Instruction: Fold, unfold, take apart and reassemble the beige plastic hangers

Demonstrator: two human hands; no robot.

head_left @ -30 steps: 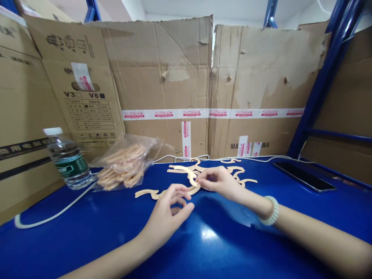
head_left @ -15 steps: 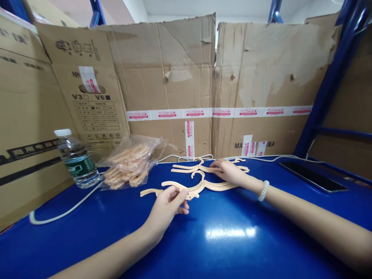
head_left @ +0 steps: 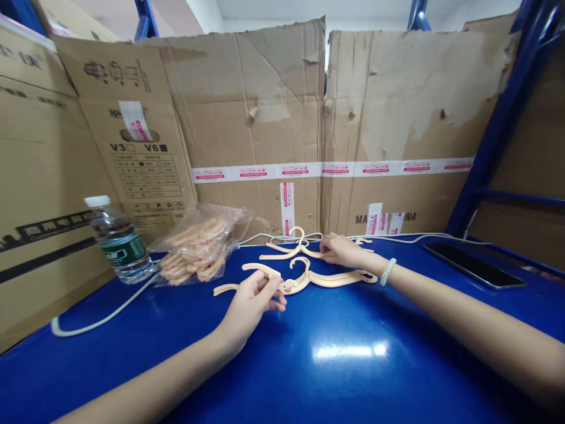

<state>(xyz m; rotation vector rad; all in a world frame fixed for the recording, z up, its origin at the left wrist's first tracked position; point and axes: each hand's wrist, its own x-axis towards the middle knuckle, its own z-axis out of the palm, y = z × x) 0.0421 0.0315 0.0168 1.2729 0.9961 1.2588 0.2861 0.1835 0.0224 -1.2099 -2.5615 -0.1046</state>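
Note:
My left hand (head_left: 252, 303) is closed in a pinch on a folded cream-coloured clothes hanger (head_left: 258, 268), held low over the blue table. Under and beside it lies an open clothes hanger (head_left: 333, 280), its hook curling upward and its left arm partly covered by my fingers. Farther back, my right hand (head_left: 342, 251) is closed on the right arm of another cream hanger (head_left: 282, 255). That hanger's hook stands up, and a further hanger shows partly behind it. My right fingers hide part of its arm.
On the left, a clear plastic bag (head_left: 194, 247) holds several more hangers, beside a water bottle (head_left: 121, 247). A white cable (head_left: 101, 325) runs over the blue table (head_left: 265, 377). A phone (head_left: 472, 265) lies at right. Cardboard (head_left: 247, 135) walls the back.
My right hand has shifted slightly left, and the rear hanger is raised a little, its hook now more upright. My left hand has tilted its folded hanger slightly upward.

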